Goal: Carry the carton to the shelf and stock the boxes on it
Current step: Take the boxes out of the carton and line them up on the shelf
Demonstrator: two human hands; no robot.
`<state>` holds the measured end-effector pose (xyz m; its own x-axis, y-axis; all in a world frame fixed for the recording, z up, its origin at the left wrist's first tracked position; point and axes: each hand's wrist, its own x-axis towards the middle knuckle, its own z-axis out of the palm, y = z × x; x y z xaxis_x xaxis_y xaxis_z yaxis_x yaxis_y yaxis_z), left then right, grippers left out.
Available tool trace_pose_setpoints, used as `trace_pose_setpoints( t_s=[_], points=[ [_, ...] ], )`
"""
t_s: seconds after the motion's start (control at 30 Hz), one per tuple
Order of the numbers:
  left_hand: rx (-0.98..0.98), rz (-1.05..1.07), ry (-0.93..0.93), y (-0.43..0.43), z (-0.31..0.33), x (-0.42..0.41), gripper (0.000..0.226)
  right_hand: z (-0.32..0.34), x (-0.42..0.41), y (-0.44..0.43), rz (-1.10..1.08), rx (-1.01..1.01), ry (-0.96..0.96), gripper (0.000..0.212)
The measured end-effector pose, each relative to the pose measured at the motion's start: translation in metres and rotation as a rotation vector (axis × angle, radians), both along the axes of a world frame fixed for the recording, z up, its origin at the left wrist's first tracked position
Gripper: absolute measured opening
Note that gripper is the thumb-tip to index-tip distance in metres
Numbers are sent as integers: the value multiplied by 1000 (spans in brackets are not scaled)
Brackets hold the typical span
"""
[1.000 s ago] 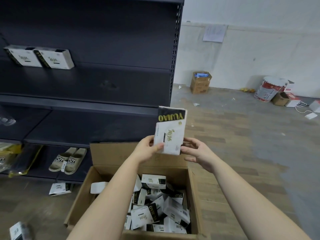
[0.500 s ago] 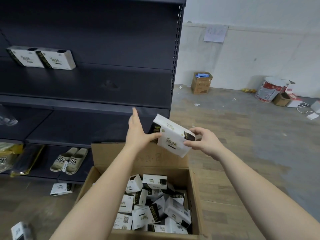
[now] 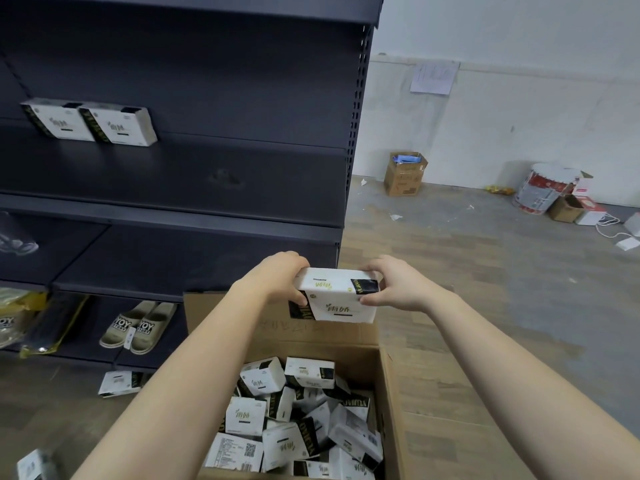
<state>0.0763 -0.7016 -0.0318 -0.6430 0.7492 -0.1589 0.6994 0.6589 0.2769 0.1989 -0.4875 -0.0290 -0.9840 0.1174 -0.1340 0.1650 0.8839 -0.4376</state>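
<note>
An open brown carton (image 3: 389,403) stands on the floor before the dark shelf unit (image 3: 207,216), with several white and black boxes (image 3: 294,420) heaped inside. Above its rear flap I hold one white and black box (image 3: 337,299) level between both hands. My left hand (image 3: 277,275) grips its left end with the thumb on the front face. My right hand (image 3: 394,282) pinches its right end. Two matching boxes (image 3: 90,123) lie side by side on the upper shelf at the left.
A pair of beige slippers (image 3: 138,327) and yellow packets (image 3: 20,317) sit on the bottom shelf. Two loose boxes (image 3: 117,382) lie on the floor at the left. A small carton (image 3: 403,174), a paint bucket (image 3: 540,188) and cables stand by the far wall.
The box in my hands went from upright to tilted to lying level. My left hand, spread open half a second ago, now grips its left end. The view has tilted slightly down.
</note>
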Motion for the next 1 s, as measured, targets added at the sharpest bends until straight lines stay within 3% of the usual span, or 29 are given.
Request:
trace_pose_setpoints(
  t_s=[0.17,0.47,1.0],
  points=[
    [-15,35,53,-4,7,0,50,-1,-16,-18,57,96,11,69],
    [-135,137,121,-40,8,2,46,-7,-46,-54,172,197,77,67],
    [-104,321,182,-257,10,3,46,0,-83,-267,294,167,130,65]
  ],
)
